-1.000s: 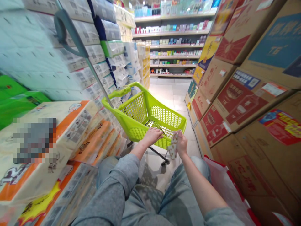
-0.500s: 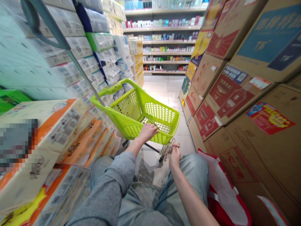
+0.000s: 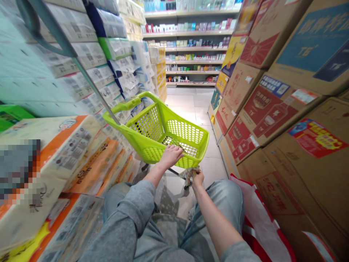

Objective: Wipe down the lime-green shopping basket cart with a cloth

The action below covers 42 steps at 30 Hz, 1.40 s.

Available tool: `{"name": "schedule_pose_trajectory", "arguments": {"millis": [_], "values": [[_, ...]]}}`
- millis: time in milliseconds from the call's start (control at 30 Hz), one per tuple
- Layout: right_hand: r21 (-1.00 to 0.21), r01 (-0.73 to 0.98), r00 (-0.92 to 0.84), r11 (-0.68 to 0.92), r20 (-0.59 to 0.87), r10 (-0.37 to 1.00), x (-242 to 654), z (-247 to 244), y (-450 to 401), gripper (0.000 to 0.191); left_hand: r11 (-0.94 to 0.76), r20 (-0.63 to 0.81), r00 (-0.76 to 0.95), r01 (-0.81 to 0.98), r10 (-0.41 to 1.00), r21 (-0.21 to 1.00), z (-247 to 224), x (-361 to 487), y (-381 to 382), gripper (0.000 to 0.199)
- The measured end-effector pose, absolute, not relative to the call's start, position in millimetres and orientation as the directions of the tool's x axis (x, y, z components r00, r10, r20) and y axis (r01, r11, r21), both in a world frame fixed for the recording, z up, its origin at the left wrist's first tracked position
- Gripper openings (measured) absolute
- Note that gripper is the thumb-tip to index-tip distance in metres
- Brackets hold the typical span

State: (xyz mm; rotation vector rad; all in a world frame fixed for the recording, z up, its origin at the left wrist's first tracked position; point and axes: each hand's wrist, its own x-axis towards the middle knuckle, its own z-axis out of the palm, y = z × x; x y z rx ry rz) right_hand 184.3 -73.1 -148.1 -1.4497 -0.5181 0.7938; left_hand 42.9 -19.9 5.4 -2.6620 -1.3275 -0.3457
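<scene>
A lime-green rolling shopping basket (image 3: 152, 156) with perforated walls stands tilted in front of my knees, its long grey pull handle (image 3: 89, 80) reaching up to the left. My left hand (image 3: 172, 155) lies over the near rim, fingers curled across it to the inside. Just below the basket's near right corner, my right hand (image 3: 198, 179) is closed on a crumpled, pale patterned cloth (image 3: 188, 174). The cloth hangs from the fingers beside the basket's underside and a wheel (image 3: 187, 187). Part of the cloth is hidden by the fingers.
Stacked packs of tissue (image 3: 89, 160) line the left side. Cardboard cartons (image 3: 294, 189) rise on the right, with a red and white bag (image 3: 261, 214) against them near my leg. Shelves of small boxed goods (image 3: 191, 43) close the far end of the tiled aisle (image 3: 188, 102).
My right hand has moved a little left and down with the cloth, bringing it closer under the basket's rim. My left hand stays on the rim.
</scene>
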Motion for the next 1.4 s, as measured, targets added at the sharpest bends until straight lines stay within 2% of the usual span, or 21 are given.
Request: {"name": "schedule_pose_trajectory", "arguments": {"millis": [133, 333, 567, 667, 800, 967, 1133, 1300, 1400], "values": [[-0.986, -0.16, 0.655, -0.038, -0.135, 0.743, 185, -135, -73, 0.029, -0.599, 0.282, 0.58, 0.801, 0.764, -0.024, 4, 43, -19, 0.031], [-0.995, -0.05, 0.672, 0.085, 0.03, 0.74, 187, -119, -71, 0.032, -0.595, 0.298, 0.571, 0.803, 0.765, -0.01, 3, 44, -19, 0.031], [-0.993, -0.072, 0.585, -0.092, -0.116, 0.803, 194, -134, -70, 0.023, -0.588, 0.305, 0.561, 0.809, 0.77, -0.001, 2, 44, -18, 0.03], [-1.0, -0.002, 0.551, -0.025, -0.022, 0.834, 195, -118, -80, 0.026, -0.591, 0.311, 0.564, 0.806, 0.765, -0.006, 2, 44, -20, 0.03], [-0.967, 0.244, 0.567, 0.076, 0.206, 0.798, 196, -80, -94, 0.027, -0.608, 0.307, 0.576, 0.794, 0.757, 0.01, 2, 45, -22, 0.029], [-0.823, 0.545, 0.447, 0.163, 0.449, 0.774, 210, -58, -94, 0.024, -0.69, 0.27, 0.658, 0.723, 0.702, 0.031, 6, 22, -15, 0.036], [-0.604, 0.755, 0.214, 0.255, 0.595, 0.775, 227, -59, -89, 0.023, -0.543, 0.342, 0.523, 0.839, 0.781, -0.042, 13, -26, -3, 0.027], [-0.27, 0.926, -0.034, 0.266, 0.639, 0.768, 225, -49, -78, 0.02, -0.488, 0.389, 0.463, 0.872, 0.796, -0.038, 9, -31, -1, 0.023], [-0.133, 0.959, -0.117, 0.251, 0.62, 0.775, 220, -46, -68, 0.019, -0.479, 0.411, 0.448, 0.877, 0.794, -0.031, 6, -23, -2, 0.021]]}}
